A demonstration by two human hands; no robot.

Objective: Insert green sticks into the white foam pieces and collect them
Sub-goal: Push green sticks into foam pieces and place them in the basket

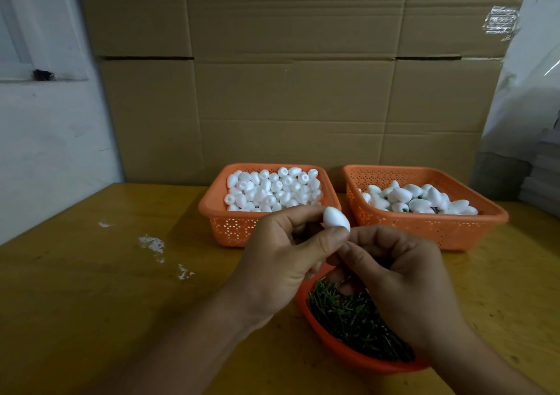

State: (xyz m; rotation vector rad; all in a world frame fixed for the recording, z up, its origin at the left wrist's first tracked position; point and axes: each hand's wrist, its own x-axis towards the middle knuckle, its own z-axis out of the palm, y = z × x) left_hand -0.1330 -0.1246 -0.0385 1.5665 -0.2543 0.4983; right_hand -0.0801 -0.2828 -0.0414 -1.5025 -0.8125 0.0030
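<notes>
Green sticks [357, 319] in orange bowl [333, 346] | left hand [281, 261] pinches egg-shaped foam piece [335, 219] | right hand [406, 282] curled, contents unclear

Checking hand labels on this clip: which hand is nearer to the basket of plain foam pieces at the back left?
Left. The left hand is raised just in front of that basket, overlapping its front wall in view; the right hand sits further right, over the basket of green sticks.

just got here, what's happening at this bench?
A person is fitting green sticks into foam eggs. The left hand pinches one egg while the right hand meets it from below; any stick there is hidden. The sticks sit in a near orange bowl. The left basket holds plain eggs, the right basket finished ones.
</notes>
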